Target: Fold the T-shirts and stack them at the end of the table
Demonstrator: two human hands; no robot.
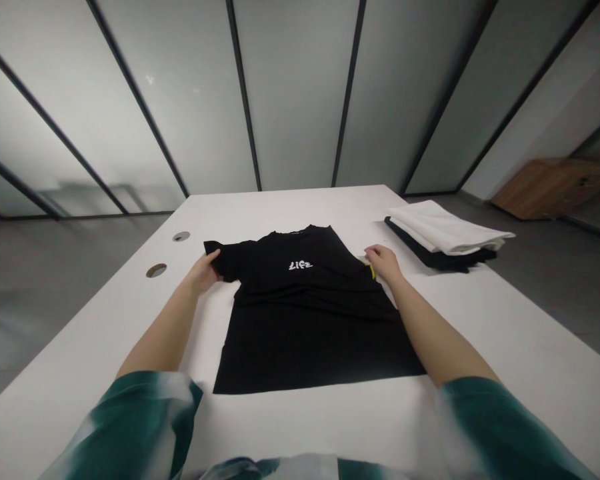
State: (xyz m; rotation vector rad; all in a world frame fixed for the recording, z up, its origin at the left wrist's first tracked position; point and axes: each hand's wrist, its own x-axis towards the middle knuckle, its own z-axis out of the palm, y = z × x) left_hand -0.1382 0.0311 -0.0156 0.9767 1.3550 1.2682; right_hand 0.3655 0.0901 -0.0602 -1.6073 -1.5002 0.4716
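A black T-shirt [305, 313] with small white lettering on the chest lies flat on the white table [505, 347], neck away from me. My left hand [206, 272] grips the edge of its left sleeve, fingers curled on the fabric. My right hand [383, 261] is closed on the shirt's right side, where the sleeve looks folded in; a small yellow tag shows by the wrist. Both forearms reach out from green and white sleeves.
A folded stack of clothes [445, 233], white on top of black, sits at the table's far right. Two round cable holes [156, 270] are in the table at the left. Glass wall panels stand behind; a wooden cabinet [550, 187] is on the floor at right.
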